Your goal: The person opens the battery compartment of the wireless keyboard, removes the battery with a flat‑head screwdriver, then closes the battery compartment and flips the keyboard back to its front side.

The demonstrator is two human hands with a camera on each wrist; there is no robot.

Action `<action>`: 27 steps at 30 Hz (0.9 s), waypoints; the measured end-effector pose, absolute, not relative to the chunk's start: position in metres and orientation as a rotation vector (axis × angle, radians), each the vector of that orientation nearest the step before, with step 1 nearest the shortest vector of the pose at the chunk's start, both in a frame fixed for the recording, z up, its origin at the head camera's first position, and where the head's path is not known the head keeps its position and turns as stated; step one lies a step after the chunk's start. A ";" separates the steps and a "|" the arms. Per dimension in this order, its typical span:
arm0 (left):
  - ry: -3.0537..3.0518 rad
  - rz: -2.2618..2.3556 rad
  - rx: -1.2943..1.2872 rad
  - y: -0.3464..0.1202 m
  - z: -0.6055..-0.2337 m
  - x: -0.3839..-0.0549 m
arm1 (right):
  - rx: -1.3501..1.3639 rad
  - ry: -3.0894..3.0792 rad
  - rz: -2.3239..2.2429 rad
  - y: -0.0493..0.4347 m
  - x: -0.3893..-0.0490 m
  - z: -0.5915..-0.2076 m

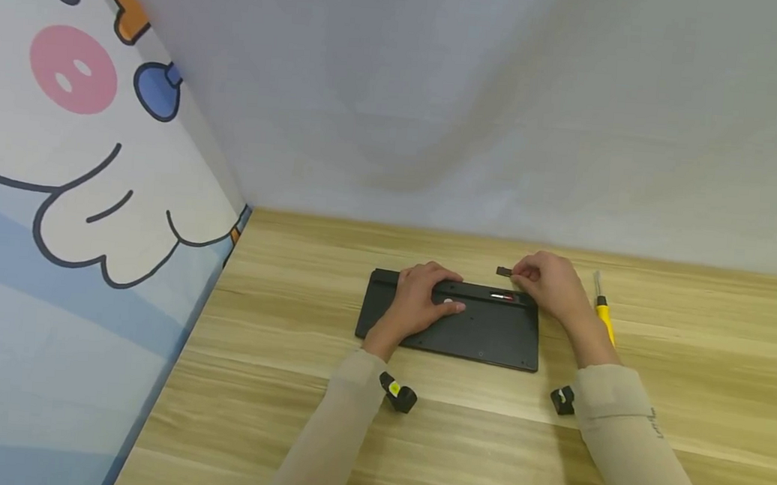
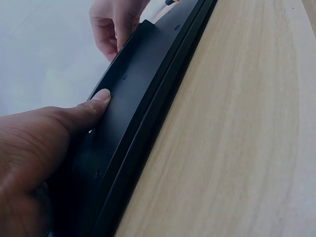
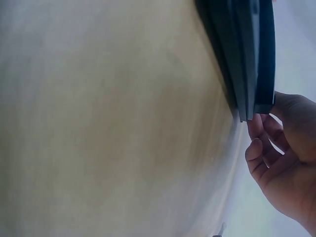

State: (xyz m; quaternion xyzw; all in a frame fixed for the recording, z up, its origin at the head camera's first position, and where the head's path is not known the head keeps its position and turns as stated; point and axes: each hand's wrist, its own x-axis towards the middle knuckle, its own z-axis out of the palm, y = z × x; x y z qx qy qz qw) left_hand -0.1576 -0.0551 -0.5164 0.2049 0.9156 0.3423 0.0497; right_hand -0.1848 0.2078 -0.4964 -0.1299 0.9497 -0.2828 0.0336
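Note:
A black keyboard [image 1: 476,339] lies face down on the wooden table, its screw-dotted underside up. Near its far right edge is an uncovered battery slot with a red-and-silver battery [image 1: 503,296] inside. My left hand [image 1: 418,297] grips the keyboard left of its middle, thumb [image 2: 101,96] on the underside and fingers over the far edge. Just beyond the slot, my right hand [image 1: 548,284] pinches a small black battery cover [image 1: 504,271] between its fingertips. In the right wrist view the keyboard's end [image 3: 247,89] hides part of the right fingers.
Right of the right hand lies a screwdriver [image 1: 602,310] with a yellow handle. Dark wrist devices show by the left sleeve [image 1: 398,393] and the right sleeve [image 1: 563,400]. A pale wall [image 1: 504,130] stands behind the table [image 1: 270,384]; a cartoon-printed panel [image 1: 90,252] borders its left.

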 end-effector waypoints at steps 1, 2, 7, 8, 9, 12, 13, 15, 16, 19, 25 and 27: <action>2.790 1.044 0.627 -0.055 -0.516 -0.158 | -0.402 2.922 -0.869 0.208 -0.184 -0.496; 2.790 1.044 0.628 -0.055 -0.516 -0.158 | -0.403 2.918 -0.868 0.208 -0.184 -0.496; 2.789 1.056 0.628 -0.055 -0.517 -0.158 | -0.408 2.909 -0.863 0.210 -0.181 -0.495; 2.789 1.058 0.629 -0.055 -0.517 -0.158 | -0.406 2.907 -0.866 0.210 -0.181 -0.494; 2.788 1.062 0.630 -0.055 -0.518 -0.158 | -0.404 2.907 -0.868 0.210 -0.180 -0.494; 2.784 1.071 0.635 -0.055 -0.518 -0.158 | -0.403 2.921 -0.881 0.212 -0.176 -0.493; 2.783 1.071 0.637 -0.055 -0.518 -0.158 | -0.402 2.927 -0.889 0.212 -0.175 -0.493; 2.784 1.073 0.641 -0.055 -0.519 -0.158 | -0.402 2.939 -0.914 0.213 -0.172 -0.493; 2.785 1.072 0.643 -0.055 -0.519 -0.158 | -0.401 2.947 -0.926 0.214 -0.171 -0.494; 2.788 1.069 0.650 -0.056 -0.520 -0.158 | -0.380 2.962 -0.963 0.214 -0.166 -0.494; 2.782 1.070 0.649 -0.056 -0.519 -0.158 | -0.332 2.982 -0.983 0.215 -0.155 -0.492; 2.781 1.071 0.648 -0.056 -0.519 -0.157 | -0.320 2.992 -0.991 0.216 -0.151 -0.490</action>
